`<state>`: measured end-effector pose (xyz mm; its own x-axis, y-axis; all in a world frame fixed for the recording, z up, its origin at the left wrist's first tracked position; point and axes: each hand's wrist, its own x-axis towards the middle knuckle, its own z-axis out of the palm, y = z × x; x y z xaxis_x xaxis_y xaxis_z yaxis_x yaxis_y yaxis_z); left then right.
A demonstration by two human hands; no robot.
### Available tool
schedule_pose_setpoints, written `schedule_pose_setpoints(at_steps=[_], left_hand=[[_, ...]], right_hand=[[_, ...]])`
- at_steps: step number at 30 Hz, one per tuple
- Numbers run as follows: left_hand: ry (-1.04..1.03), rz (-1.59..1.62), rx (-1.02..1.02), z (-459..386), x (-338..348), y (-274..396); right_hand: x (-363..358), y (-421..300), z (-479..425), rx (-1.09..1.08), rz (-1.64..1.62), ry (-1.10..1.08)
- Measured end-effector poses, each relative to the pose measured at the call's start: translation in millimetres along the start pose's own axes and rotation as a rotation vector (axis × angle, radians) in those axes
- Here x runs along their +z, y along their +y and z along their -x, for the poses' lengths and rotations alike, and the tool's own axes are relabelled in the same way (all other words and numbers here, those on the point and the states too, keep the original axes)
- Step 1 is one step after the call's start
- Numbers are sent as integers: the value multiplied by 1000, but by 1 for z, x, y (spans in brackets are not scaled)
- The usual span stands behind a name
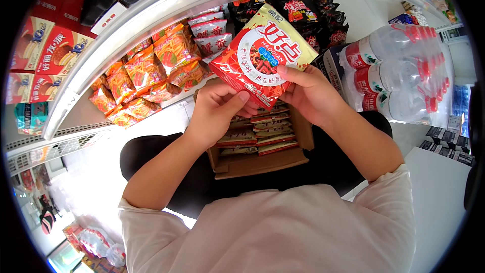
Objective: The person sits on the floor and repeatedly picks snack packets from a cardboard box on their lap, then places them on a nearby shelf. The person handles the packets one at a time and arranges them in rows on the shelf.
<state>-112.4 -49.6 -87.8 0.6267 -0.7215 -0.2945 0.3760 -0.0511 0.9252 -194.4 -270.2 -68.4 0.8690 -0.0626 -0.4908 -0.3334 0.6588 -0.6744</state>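
Observation:
Between both hands is a red and pale-yellow snack packet point(261, 55), tilted, its printed front facing up. My left hand point(223, 102) grips its lower edge with the thumb on top. At the packet's right side, my right hand point(308, 89) pinches it, thumb on the front and fingers behind. Below the hands, an open cardboard box point(261, 170) sits between my legs. Inside it, similar packets point(274, 136) stand packed in two rows. My hands and the held packet cover the far part of the box.
Orange snack bags point(147, 72), white packets point(210, 32) and black packets point(299, 11) line the shelf ahead. A curved shelf edge point(159, 19) runs above them. Shrink-wrapped bottles point(390, 72) stand at the right. Red boxed pies point(57, 49) are at the upper left.

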Motion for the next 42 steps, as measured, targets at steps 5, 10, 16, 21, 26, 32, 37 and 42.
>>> schedule_pose_setpoints(at_steps=[5, 10, 16, 21, 26, 32, 37, 42], left_hand=[[-19, 44, 106, 2, 8, 6], [-25, 21, 144, 3, 11, 3], [-188, 17, -9, 10, 9, 1], [-301, -234, 103, 15, -1, 4], [-70, -513, 429, 13, -5, 26], [202, -746, 858, 16, -23, 50], [153, -1020, 1036, 16, -31, 54], [73, -1102, 1073, 19, -32, 53]], right_hand=[[0, -11, 3, 33, -51, -54], [-5, -3, 1, -24, -19, -64], [1, 0, 10, -67, 21, -69], [8, -15, 17, -304, 148, -125], [22, -69, 39, -649, 336, -66], [42, -193, 15, -978, 697, 270], [71, -255, -34, -1017, 827, 150], [73, -268, -79, -896, 829, 105]])
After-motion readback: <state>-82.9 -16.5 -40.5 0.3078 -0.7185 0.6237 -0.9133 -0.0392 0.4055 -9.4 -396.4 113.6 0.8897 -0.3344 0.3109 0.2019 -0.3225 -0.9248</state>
